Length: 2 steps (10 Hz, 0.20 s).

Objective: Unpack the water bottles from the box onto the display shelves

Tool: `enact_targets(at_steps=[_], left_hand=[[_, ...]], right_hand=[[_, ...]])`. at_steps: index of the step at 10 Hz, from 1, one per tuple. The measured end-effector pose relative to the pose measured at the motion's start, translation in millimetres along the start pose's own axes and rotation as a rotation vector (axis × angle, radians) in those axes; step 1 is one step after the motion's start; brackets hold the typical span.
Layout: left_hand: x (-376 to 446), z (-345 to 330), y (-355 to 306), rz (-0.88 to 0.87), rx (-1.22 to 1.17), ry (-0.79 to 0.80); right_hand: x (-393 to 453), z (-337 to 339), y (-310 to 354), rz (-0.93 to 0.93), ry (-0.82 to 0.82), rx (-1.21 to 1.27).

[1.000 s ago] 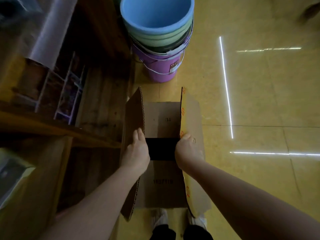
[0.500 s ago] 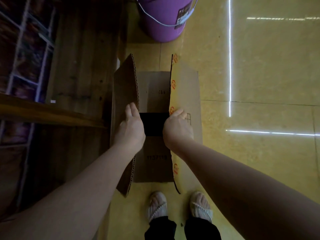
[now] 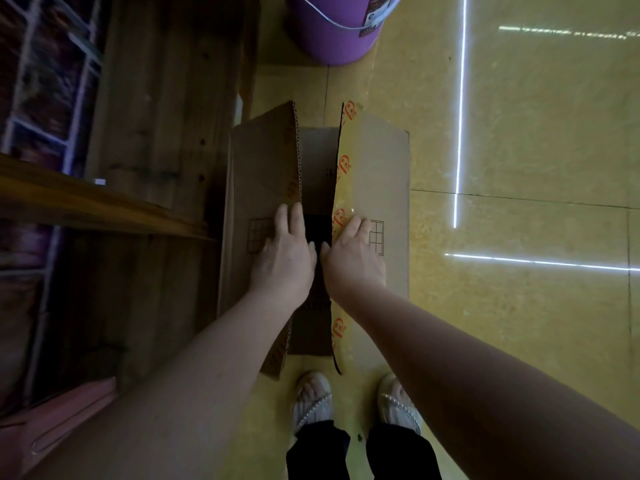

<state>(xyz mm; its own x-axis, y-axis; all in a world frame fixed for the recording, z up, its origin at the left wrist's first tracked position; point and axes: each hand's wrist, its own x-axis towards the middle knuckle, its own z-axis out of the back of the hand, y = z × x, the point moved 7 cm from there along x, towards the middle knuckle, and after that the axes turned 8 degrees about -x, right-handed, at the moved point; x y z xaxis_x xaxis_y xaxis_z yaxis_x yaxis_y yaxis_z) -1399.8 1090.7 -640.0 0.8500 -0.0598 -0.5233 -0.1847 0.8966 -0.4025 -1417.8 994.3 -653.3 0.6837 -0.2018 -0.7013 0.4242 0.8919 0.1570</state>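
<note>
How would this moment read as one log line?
step: opening box | left hand: on left flap | right hand: on right flap | bottles: none visible

Box [image 3: 377, 174]: brown corrugated cardboard, matt; fluted edge exposed on left flap [image 3: 263, 168]. Glossy clear tape with orange print [image 3: 341, 216] along right flap edge. Floor [image 3: 536, 133]: yellow, smooth, glossy, reflecting light strips. Shelving [image 3: 162, 109]: bare wood, matt, visible grain. Bucket [image 3: 332, 32]: purple plastic, smooth; handle probably metal wire. Sandals [image 3: 311, 400]: beaded straps.
</note>
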Motion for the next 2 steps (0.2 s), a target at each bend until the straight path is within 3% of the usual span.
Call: enact_targets(at_steps=[2], left_hand=[[-20,30,-23,-0.057,0.091,-0.001]], right_hand=[[-23,27,0,0.057,-0.047,-0.01]])
